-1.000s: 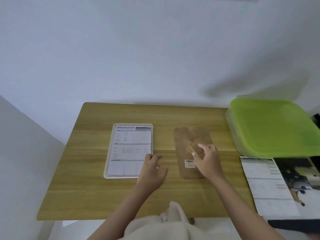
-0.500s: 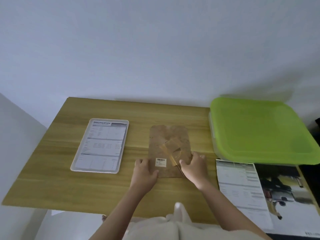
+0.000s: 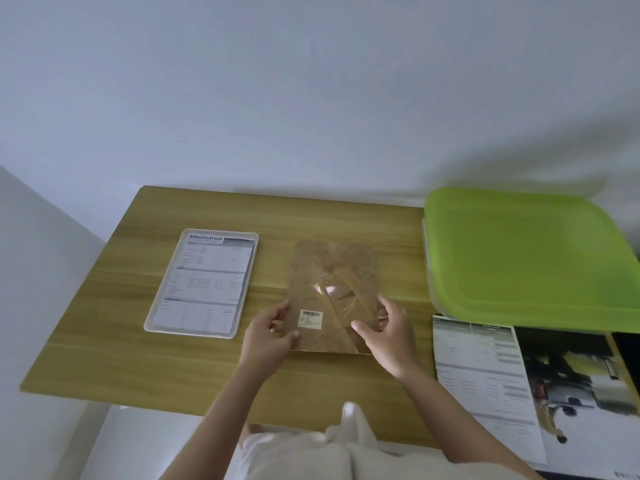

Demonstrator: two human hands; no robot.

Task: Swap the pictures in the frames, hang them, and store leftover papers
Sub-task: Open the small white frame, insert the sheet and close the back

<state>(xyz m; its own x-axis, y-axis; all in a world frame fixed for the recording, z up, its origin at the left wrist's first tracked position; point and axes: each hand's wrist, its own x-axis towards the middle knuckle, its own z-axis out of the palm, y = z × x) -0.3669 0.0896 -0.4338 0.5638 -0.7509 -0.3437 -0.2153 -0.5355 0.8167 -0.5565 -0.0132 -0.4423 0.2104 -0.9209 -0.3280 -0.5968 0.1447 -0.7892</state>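
Frame backing [image 3: 329, 271], gripped by left hand [image 3: 268, 336], right hand [image 3: 386, 336]

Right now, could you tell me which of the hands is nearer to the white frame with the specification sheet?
Left. The left hand grips the brown backing board just right of the white frame; the right hand holds the board's far side.
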